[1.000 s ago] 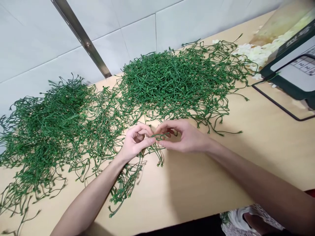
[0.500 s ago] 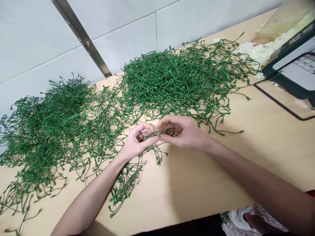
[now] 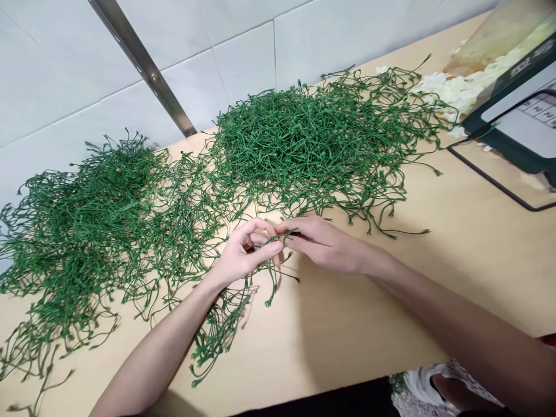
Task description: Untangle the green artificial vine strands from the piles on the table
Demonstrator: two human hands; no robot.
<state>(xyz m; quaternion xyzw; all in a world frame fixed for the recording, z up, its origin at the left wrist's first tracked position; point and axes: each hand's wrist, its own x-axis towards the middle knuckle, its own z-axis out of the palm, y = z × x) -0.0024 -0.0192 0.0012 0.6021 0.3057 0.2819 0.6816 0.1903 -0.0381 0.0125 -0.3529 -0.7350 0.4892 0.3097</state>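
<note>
Green sprig (image 3: 271,272): pinched between left hand (image 3: 245,252) and right hand (image 3: 324,243), both closed on it.
Stem heaps: one (image 3: 99,226) beyond the left hand, another (image 3: 313,139) beyond the right.
White petals (image 3: 452,90): far right, well apart.

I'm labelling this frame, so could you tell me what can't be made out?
Head view only:
- Green stem: held part hidden by left hand and right hand.
- Dark box: cut off by right edge, print too small.
- White petals: partly behind the box.
</note>
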